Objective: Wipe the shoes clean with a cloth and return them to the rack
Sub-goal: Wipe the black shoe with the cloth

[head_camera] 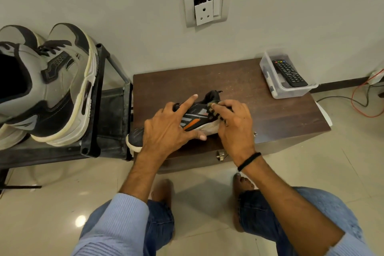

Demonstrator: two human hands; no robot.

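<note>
A dark sneaker (194, 119) with grey and orange stripes is laid on its side on the brown wooden tabletop (259, 97), near the front edge; its toe is pointed to 8 o'clock and is carried just past the tabletop's left edge, while its heel is turned to 2 o'clock. The sneaker is held by the left hand (166, 129); the thumb is laid along the white sole, the outer fingers are curled over the upper, and the index finger is stretched out straight across it. A dark cloth (213, 96) is gripped in the right hand (232, 122), whose fingers are bent round it and pressed against the heel end of the sneaker; a bunch of the cloth is left sticking up at 12 o'clock of that hand. A black band (249, 161) is worn on the right wrist. At 9 o'clock a black metal rack (92, 110) is set against the tabletop; a pair of grey-and-black shoes (62, 81) is stood on it. At 2 o'clock a clear plastic box (279, 92) is placed on the tabletop's far corner, and a black remote (289, 72) is lain inside it. At 12 o'clock a damaged wall socket (204, 5) is seen.
</note>
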